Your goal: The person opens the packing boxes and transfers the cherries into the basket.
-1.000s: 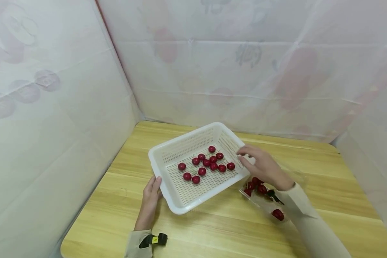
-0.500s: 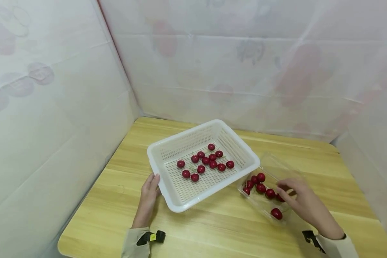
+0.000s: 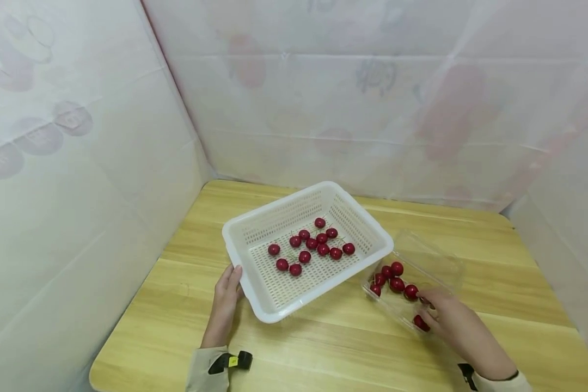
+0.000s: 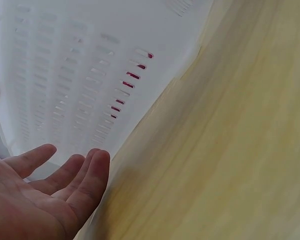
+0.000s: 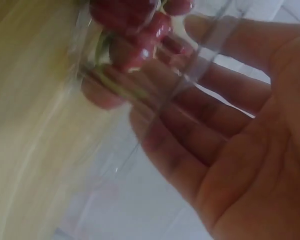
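Observation:
A white slotted plastic basket (image 3: 307,298) holds several red cherries (image 3: 311,244) with thin stems. My left hand (image 3: 227,294) holds the basket's near-left rim, its thumb over the edge. In the left wrist view its loosely bent fingers (image 4: 92,175) lie along the basket's outer wall. My right hand (image 3: 453,321) reaches into an open clear plastic box (image 3: 397,314) that bears more cherries (image 3: 397,285). Its thumb and fingers stand around a cherry at the box's near side, another partly covered by the thumb. I cannot tell whether they pinch one.
The box's clear lid (image 3: 428,256) lies folded back behind it, close to the basket's right corner. Everything stands on a wooden table (image 3: 294,354) with rounded corners. Printed white cloth (image 3: 372,125) hangs along the back and sides.
My right hand has come from the basket's right rim down and right into the clear box, its fingers now lower among the cherries. The left hand stays on the rim.

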`<act>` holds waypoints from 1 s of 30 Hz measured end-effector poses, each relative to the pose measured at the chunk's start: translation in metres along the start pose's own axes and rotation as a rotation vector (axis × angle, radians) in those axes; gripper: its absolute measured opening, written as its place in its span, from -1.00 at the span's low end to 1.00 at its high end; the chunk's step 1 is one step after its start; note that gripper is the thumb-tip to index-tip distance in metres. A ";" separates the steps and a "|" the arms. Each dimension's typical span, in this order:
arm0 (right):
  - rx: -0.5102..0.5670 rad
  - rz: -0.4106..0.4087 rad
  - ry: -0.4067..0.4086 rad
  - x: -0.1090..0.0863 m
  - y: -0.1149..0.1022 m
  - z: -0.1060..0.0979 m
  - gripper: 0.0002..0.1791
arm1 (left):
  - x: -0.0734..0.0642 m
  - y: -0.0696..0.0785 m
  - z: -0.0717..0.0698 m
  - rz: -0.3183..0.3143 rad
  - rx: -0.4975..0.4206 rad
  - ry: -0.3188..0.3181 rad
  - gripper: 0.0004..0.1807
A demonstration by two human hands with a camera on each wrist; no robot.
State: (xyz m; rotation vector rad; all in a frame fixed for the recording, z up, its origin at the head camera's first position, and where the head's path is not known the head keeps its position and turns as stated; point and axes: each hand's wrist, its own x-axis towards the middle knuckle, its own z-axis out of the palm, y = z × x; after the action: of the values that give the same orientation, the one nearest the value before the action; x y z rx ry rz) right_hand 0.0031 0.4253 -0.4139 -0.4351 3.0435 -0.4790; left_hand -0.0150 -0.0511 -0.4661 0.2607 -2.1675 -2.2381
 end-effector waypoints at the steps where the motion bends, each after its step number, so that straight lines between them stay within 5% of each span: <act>1: -0.005 0.003 -0.022 0.002 -0.001 0.001 -0.63 | 0.000 0.000 0.000 0.000 -0.003 0.004 -0.32; 10: 0.054 0.005 -0.169 0.020 0.002 0.015 -0.63 | 0.001 0.001 0.002 -0.017 -0.018 0.011 -0.30; 18: 0.128 0.049 -0.223 0.022 0.002 0.019 -0.66 | 0.000 0.001 0.001 -0.026 -0.019 0.008 -0.31; 30: 0.201 0.008 -0.279 0.026 0.004 0.016 -0.55 | 0.000 0.003 0.002 -0.008 -0.012 0.007 -0.29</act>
State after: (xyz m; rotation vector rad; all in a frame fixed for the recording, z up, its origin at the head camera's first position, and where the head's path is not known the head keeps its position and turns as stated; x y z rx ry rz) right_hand -0.0219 0.4168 -0.4299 -0.4386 2.6965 -0.6553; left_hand -0.0155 -0.0491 -0.4635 0.2773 -2.1530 -2.2505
